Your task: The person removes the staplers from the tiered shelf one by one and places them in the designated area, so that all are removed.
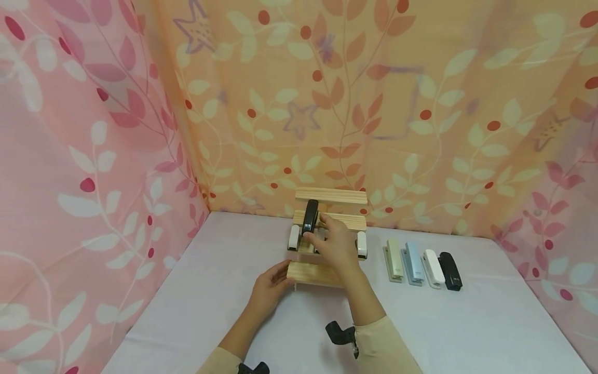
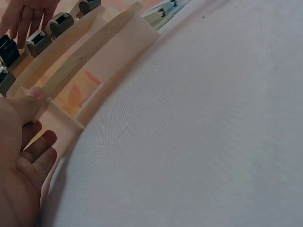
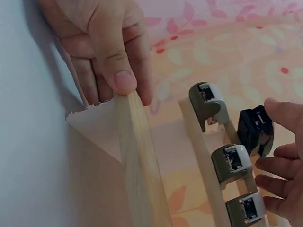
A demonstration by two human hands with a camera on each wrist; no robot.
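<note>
Fingers and thumb of the left grip (image 1: 270,290) clasp the left end of the nearest slat of a pale wooden rack (image 1: 315,275), which stands by the far edge of the white, cloth-covered surface (image 1: 467,327). Right of the rack, toward the surface's right edge, four loose staplers line up: a pale green one (image 1: 393,261), a light blue one (image 1: 413,263), a white one (image 1: 434,268) and a black one (image 1: 450,271).

Farther in, a row of white-topped staplers (image 1: 294,237) sits along the rack. Over that row the right grip (image 1: 338,246) holds the near end of a long, glossy black stapler (image 1: 310,215) between thumb and fingers; how firmly cannot be told. The right grip is the nearer one: the stapler lies just to its left and points away from it, long axis toward the surface's far edge, roughly square to the slats. It sits farther back than the white-topped row, between the leftmost and its neighbour, its body over a middle slat (image 1: 356,223); whether it rests there is unclear. Beyond it runs the rearmost slat (image 1: 331,195).
</note>
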